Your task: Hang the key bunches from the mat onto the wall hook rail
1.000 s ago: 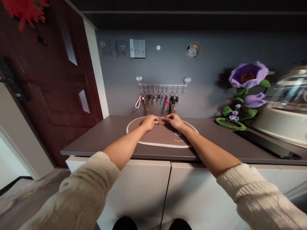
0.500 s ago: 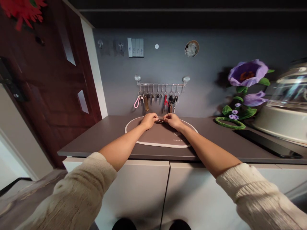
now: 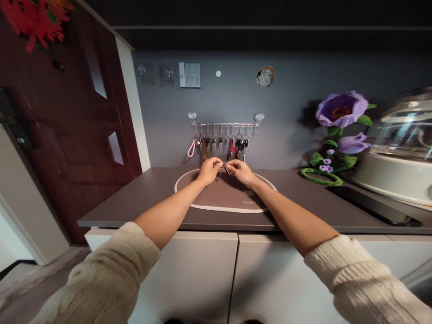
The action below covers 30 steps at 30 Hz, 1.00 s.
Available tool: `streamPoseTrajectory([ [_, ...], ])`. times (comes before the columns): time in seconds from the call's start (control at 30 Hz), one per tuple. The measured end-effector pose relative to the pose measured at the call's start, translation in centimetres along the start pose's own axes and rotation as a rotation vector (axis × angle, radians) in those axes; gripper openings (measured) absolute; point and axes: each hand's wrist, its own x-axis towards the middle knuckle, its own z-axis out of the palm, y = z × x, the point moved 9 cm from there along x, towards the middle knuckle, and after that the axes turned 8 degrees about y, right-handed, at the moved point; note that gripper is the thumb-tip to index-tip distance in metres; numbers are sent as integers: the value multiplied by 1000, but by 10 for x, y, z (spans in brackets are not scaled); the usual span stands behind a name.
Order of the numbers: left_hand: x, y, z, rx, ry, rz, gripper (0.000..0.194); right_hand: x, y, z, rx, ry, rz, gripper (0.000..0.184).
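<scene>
Above the back of an oval brown mat (image 3: 219,198) with a pale rim, my two hands meet over a small bunch of keys (image 3: 227,170). My left hand (image 3: 209,171) pinches it at the ring, near the top. From the other side the fingertips of my right hand (image 3: 240,172) close on the same bunch, and thin metal pieces hang between the hands. Just behind, a clear hook rail (image 3: 226,124) on the wall carries several key rings, among them a pink loop (image 3: 191,148) and a red piece (image 3: 232,146).
The mat lies on a dark countertop (image 3: 135,198) over white cabinet doors (image 3: 189,270). To the right stand a purple fabric flower (image 3: 342,110), a black phone-like slab (image 3: 374,205) and a cream appliance with a clear dome (image 3: 394,171). A dark red door (image 3: 77,117) is at left.
My hands have lifted slightly off the mat, and the keys now hang visibly between my fingers. The view has tilted up a little.
</scene>
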Motion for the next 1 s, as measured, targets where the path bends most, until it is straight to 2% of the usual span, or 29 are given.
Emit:
streamPoseTrajectory([
  [0.3, 0, 6, -6, -63, 63, 3, 11, -1, -11, -3, 80, 13, -46, 28],
  [0.8, -4, 19, -4, -18, 61, 124, 15, -2, -7, -5, 234, 8, -16, 28],
  [1.0, -5, 15, -1, -36, 70, 95, 21, -1, -6, -8, 318, 5, 11, 30],
])
